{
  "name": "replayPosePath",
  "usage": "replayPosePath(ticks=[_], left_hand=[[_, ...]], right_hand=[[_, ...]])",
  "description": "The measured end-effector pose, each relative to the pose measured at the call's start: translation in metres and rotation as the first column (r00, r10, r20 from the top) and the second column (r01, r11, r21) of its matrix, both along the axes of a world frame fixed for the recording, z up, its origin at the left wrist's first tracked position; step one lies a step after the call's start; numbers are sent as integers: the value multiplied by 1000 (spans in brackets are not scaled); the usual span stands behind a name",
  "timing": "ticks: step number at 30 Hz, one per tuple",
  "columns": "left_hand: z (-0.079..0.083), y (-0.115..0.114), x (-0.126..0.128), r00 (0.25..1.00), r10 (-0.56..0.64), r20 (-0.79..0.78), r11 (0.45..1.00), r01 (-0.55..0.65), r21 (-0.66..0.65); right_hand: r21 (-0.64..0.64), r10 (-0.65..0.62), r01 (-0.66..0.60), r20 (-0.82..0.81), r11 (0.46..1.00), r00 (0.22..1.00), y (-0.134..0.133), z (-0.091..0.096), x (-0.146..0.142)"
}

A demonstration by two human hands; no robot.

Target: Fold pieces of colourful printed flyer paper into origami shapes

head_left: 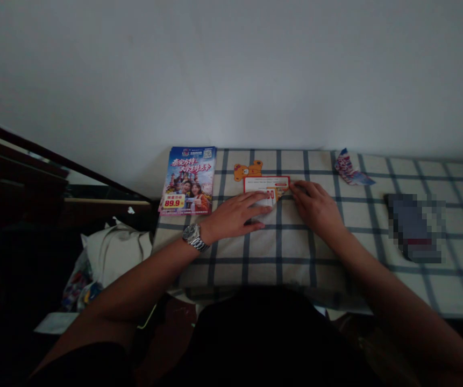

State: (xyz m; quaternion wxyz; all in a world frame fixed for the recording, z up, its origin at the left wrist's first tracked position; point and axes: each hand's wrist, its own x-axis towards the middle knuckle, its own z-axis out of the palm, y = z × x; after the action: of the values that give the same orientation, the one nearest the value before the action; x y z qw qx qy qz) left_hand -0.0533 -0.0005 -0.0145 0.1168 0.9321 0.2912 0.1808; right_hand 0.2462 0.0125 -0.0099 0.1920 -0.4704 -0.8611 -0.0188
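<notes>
My left hand (239, 216) lies open, fingers spread over the red-bordered leaflet (258, 184), which sits under my fingertips on the checked tablecloth (239, 263). My right hand (315, 207) has its fingers bent at the leaflet's right corner; I cannot tell whether they pinch it. Just beyond my left fingers is a cartoon bear (248, 170); left of that hand, a stack of flyers (190, 180); beyond my right hand to the right, a creased colour-printed paper (351, 171).

Red-bordered paper (260, 184) with folded corner on plaid cloth (239, 263)
</notes>
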Motion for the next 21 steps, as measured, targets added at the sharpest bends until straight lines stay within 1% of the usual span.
replayPosePath(ticks=[3,6,8,9,12,13,16,21], left_hand=[[0,1,0,1000,3,-5,1000,-3,2],[0,2,0,1000,1,-8,1000,-1,-20],[2,3,0,1000,-10,10,999,10,-41],[2,3,1,1000,-12,24,998,13,-56],[4,5,2,998,2,64,994,5,-105],[4,5,3,997,8,71,993,0,-117],[4,5,3,997,12,70,992,-3,-129],[3,5,5,999,21,44,993,-15,-117]], right_hand=[[-10,-10,10,21,1000,1000,-3,4,-1],[-9,-15,15,-6,1000,1000,-8,7,-3],[-17,40,-40,-36,999,999,-12,7,-4],[-30,92,-94,-50,995,994,-15,6,-5],[-73,249,-255,-82,964,965,-20,0,-9],[-80,277,-285,-94,955,956,-21,-2,-10],[-108,309,-319,-100,941,946,-24,-7,-13],[-133,303,-305,-37,943,952,-27,-5,-17]])
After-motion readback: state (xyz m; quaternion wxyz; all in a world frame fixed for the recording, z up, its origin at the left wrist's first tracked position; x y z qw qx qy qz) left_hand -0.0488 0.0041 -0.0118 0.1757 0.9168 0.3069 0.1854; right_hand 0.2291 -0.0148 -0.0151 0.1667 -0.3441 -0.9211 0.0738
